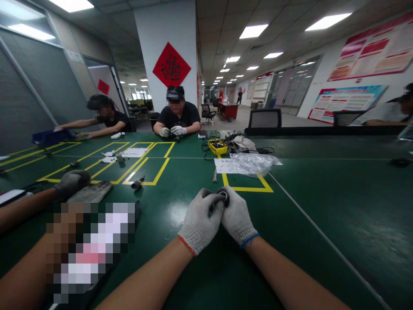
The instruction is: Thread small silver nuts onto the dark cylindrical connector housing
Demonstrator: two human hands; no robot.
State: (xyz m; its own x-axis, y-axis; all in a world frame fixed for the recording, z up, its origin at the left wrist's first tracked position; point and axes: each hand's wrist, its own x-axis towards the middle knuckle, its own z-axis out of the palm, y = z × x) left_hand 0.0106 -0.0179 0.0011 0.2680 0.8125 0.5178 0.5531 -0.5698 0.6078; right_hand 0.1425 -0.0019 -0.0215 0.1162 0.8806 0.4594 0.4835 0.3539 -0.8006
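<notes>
No writing is legible (red diamond sign and wall posters blur).

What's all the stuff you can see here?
Green table: one, dark green, under everything.
Yellow box-shaped device: one, yellow, table middle.
Clear plastic bag: one, see-through, beside the device.
White paper sheets: few, white, table's left.
Red diamond sign: one, red, on the pillar.
Other people: several, mixed clothes, around the table.
Small black round part: one, black, between both hands.
Left hand: one, white glove, gripping the part.
Right hand: one, white glove, gripping the part.
</notes>
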